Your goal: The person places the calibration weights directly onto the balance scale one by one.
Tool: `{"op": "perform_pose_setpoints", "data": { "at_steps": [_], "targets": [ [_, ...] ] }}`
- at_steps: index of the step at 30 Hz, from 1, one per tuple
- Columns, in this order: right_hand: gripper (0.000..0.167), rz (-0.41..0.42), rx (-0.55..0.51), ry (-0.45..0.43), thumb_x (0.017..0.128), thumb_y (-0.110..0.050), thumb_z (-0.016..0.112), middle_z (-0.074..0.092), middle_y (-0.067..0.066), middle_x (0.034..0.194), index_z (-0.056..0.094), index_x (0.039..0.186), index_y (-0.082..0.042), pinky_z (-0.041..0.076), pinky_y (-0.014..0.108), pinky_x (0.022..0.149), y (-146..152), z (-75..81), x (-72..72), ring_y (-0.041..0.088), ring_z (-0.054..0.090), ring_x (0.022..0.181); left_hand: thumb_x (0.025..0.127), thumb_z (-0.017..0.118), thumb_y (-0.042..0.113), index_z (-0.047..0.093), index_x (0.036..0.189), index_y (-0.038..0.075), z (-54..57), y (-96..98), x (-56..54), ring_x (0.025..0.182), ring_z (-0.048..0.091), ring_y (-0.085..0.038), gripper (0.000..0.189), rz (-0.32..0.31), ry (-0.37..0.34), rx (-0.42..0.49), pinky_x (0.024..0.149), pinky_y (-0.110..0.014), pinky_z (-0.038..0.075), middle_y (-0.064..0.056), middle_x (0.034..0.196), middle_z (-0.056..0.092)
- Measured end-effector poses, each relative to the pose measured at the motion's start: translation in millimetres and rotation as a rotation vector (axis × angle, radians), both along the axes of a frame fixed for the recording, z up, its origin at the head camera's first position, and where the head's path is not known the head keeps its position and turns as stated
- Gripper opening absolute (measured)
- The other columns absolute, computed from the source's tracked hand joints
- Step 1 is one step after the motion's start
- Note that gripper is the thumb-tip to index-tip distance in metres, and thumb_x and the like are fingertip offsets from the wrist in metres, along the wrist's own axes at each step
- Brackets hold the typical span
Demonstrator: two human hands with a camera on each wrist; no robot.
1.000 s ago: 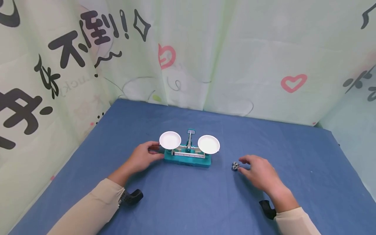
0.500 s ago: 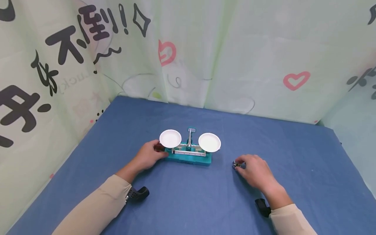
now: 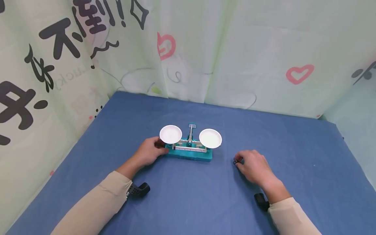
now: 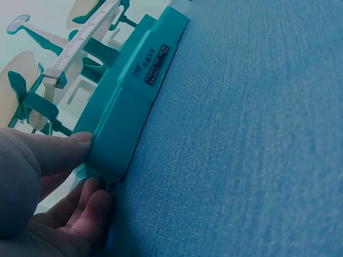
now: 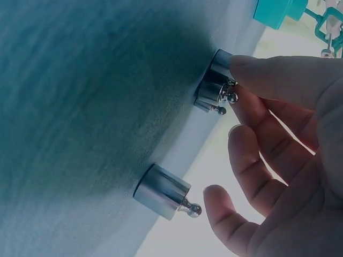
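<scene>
A teal balance scale (image 3: pixel 189 154) with two white pans stands on the blue cloth. My left hand (image 3: pixel 149 151) grips the left end of its base. In the left wrist view the thumb (image 4: pixel 64 152) lies on the base's upper face, and curled fingers (image 4: pixel 88 214) touch its end near the cloth. To the right of the scale, my right hand (image 3: pixel 254 166) pinches at a small cluster of shiny metal weights (image 5: pixel 213 88) with thumb and forefinger. The other fingers are bent and hold nothing. A larger knobbed weight (image 5: pixel 162 191) stands apart from the cluster, below those fingers.
Blue cloth (image 3: pixel 191 195) covers the table around both hands. A pale printed curtain (image 3: pixel 249 58) hangs behind it and along the left side. The scale's left pan (image 3: pixel 170 134) sits just above my left fingers.
My left hand has moved right and taken hold of the scale's base. The right thumb and forefinger have drawn together around the weights. The head view has tilted slightly downward.
</scene>
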State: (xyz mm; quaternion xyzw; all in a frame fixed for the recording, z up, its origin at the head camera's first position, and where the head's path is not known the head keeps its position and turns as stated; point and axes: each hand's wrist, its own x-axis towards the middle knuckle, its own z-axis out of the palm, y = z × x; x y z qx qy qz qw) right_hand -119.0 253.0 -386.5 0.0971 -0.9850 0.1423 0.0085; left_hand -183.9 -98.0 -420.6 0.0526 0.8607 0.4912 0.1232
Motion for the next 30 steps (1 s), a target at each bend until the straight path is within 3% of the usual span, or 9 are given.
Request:
{"op": "perform_pose_setpoints", "data": {
  "at_steps": [12, 21, 30],
  "targets": [
    [0.012, 0.085, 0.004, 0.042, 0.082, 0.0, 0.076, 0.07, 0.005, 0.088, 0.074, 0.089, -0.008, 0.048, 0.052, 0.075, -7.5, -2.1, -5.8, 0.031, 0.058, 0.085, 0.092, 0.074, 0.013, 0.066, 0.115, -0.003, 2.5, -0.3, 0.0, 0.104, 0.063, -0.029, 0.029, -0.023, 0.007, -0.04, 0.088, -0.045, 0.05, -0.013, 0.109, 0.068],
    [0.012, 0.098, 0.018, 0.046, 0.083, -0.003, 0.075, 0.071, 0.003, 0.09, 0.075, 0.092, -0.009, 0.047, 0.051, 0.074, -11.1, -4.3, -6.1, 0.029, 0.057, 0.084, 0.092, 0.074, 0.015, 0.066, 0.118, -0.002, 4.6, 2.0, -0.7, 0.106, 0.063, -0.029, 0.032, -0.032, 0.046, -0.112, 0.09, -0.046, 0.05, -0.013, 0.112, 0.069],
    [0.008, 0.105, -0.034, 0.111, 0.085, -0.003, 0.074, 0.07, 0.007, 0.091, 0.074, 0.093, -0.005, 0.047, 0.051, 0.077, -11.9, -2.9, -6.8, 0.032, 0.058, 0.087, 0.092, 0.074, 0.014, 0.066, 0.118, -0.002, 5.5, 0.2, 0.8, 0.105, 0.064, -0.029, 0.032, -0.041, 0.06, -0.11, 0.091, -0.046, 0.05, -0.014, 0.112, 0.069]
  ]
}}
